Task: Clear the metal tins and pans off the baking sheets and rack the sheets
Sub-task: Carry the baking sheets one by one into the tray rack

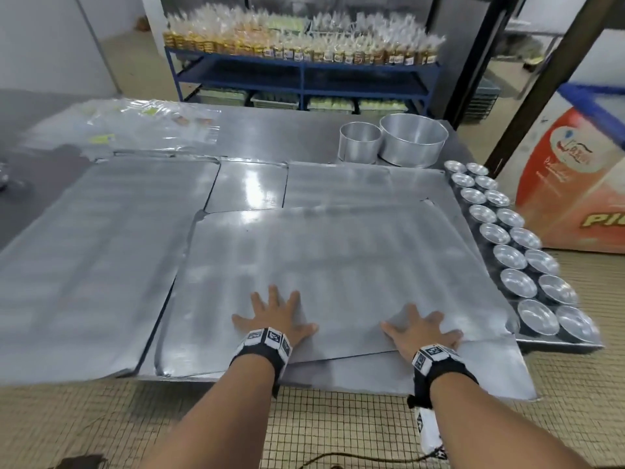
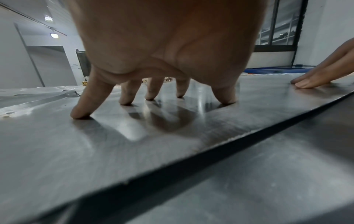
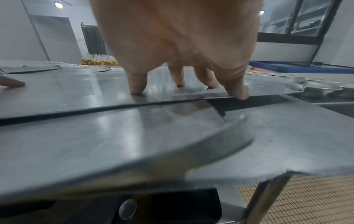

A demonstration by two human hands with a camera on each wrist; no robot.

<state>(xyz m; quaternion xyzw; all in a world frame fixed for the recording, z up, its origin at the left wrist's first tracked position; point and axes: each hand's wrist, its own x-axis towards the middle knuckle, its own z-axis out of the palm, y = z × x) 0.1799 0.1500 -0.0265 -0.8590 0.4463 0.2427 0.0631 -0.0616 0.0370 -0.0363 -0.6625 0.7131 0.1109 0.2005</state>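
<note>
Both hands flat, fingers spread on top sheet; could skid into tins if shoved hard.

Looking down from head height over the baking sheet; peering low from each wrist, close under the palms, sharing that sheet.
</note>
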